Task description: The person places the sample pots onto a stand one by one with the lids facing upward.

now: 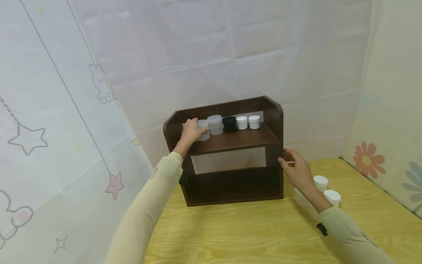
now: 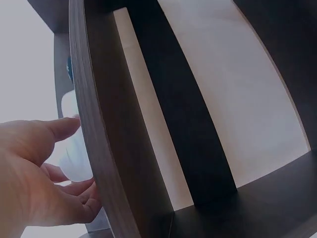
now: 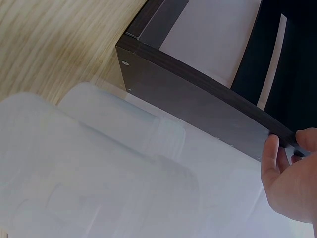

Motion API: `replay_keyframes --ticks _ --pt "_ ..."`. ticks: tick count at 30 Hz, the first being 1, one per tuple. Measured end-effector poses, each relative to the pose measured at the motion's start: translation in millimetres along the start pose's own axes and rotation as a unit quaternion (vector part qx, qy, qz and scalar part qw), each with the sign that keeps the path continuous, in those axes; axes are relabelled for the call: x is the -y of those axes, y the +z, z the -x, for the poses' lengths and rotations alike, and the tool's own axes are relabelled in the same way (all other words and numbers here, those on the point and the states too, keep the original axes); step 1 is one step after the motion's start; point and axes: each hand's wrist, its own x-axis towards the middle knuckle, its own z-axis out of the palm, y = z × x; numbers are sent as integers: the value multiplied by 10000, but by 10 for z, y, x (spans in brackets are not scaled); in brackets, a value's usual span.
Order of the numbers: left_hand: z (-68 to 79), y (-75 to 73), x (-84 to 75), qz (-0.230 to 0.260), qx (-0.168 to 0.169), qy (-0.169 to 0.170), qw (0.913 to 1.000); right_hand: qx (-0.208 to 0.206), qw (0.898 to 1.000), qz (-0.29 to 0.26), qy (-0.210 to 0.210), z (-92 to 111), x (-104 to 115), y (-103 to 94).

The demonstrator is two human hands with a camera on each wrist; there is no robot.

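Left hand: the left hand (image 1: 190, 132) is curled round the nearest clear jar (image 1: 205, 136), thumb on one side and fingers on the other, spread about as wide as the jar.
Right hand: the right hand (image 1: 298, 170) pinches the front edge of the shelf unit (image 1: 276, 123) at its right side panel, thumb inside, fingers against the outer face.
Nearest clear jar: towards the left end of the upper shelf (image 1: 252, 138), looking upright, its long axis roughly vertical; whether its base touches the board cannot be told.
Hand to jar: it lies within the left hand's grasp and well to the left of the right hand, so the left is the nearer; the row runs rightward from it along the back.
Row: just right of it stand a second clear jar (image 1: 215, 125), a black jar (image 1: 229, 125) and two white jars (image 1: 242, 123), the last close to the right side panel.
Shelf unit: dark brown, two levels, standing towards the worktop's back edge.
Worktop: on the wood-grained worktop (image 1: 230, 234), white-topped containers (image 1: 332, 198) stand between the unit's right side and the right edge, partly behind the right forearm.
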Motion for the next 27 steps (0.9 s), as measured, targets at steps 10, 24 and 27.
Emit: replay_keyframes --ticks 10,24,27 --pt "-120 1 -58 -132 139 -636 9978 19 10000 -8 -5 -8 12 -19" --pt "307 -187 -80 1167 -281 -157 9926 29 10000 -14 -68 -2 8 -1" --pt "622 -329 -161 1631 -642 386 9838 -17 10000 -37 -51 5 7 -4"
